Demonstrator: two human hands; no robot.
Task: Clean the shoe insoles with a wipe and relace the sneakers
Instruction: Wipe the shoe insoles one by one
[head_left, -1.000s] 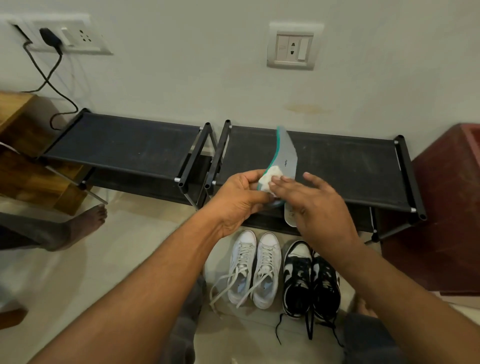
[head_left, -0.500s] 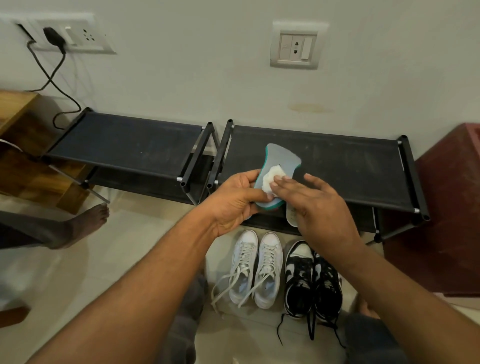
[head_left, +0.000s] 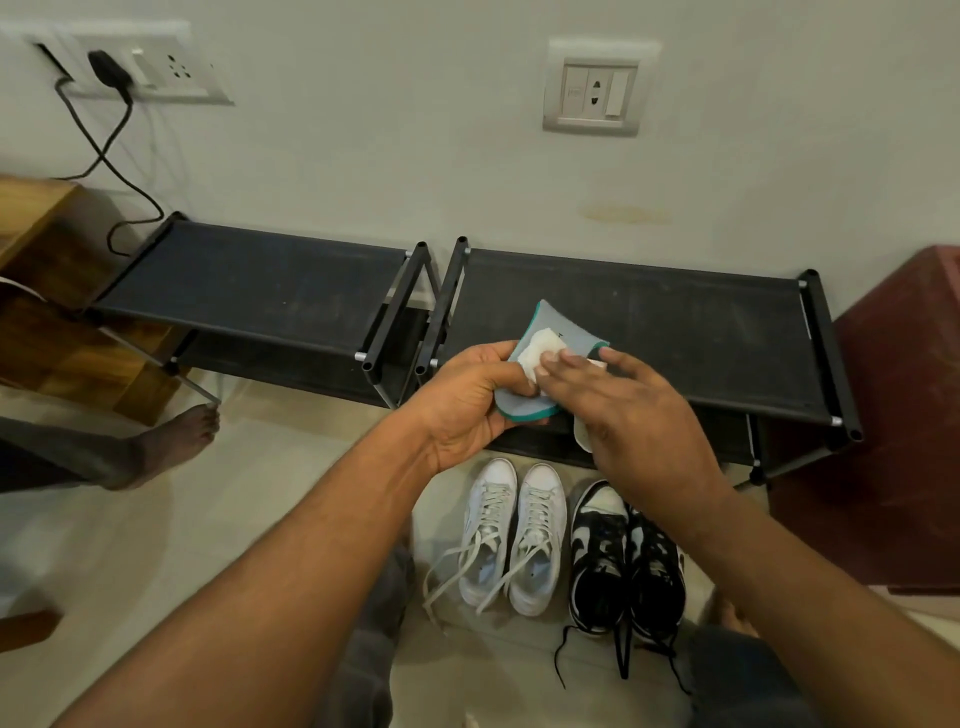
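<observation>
Left hand: the left hand (head_left: 467, 400) holds the insole (head_left: 569, 332) by its near end, with the fingers curled round its edge
Right hand: the right hand (head_left: 639, 415) has its fingers out straight and a bit spread; the fingertips (head_left: 553, 362) press down on the wipe
Wipe: the wipe (head_left: 537, 349) is white and bunched up, and it lies on the grey top of the insole, between the two hands
Insole: grey on top with a green rim; it is up in the air and tilted, in front of the right shoe rack (head_left: 701, 322)
Pale piece: a pale piece (head_left: 581, 439) pokes out under the right hand; most of it is hidden, so I cannot tell what it is
White sneakers: the white sneakers (head_left: 514, 540) stand side by side on the floor (head_left: 208, 519), toes to the rack, laces loose
Black and white sneakers: the black and white sneakers (head_left: 626, 561) stand just right of the white pair, with black laces lying on the floor
Left shoe rack: the left shoe rack (head_left: 249, 280) stands beside the right one
Wall: a plug (head_left: 106, 70) with a black cord sits in a socket at the top left
Foot: a bare foot (head_left: 166, 447) rests on the floor at the left
</observation>
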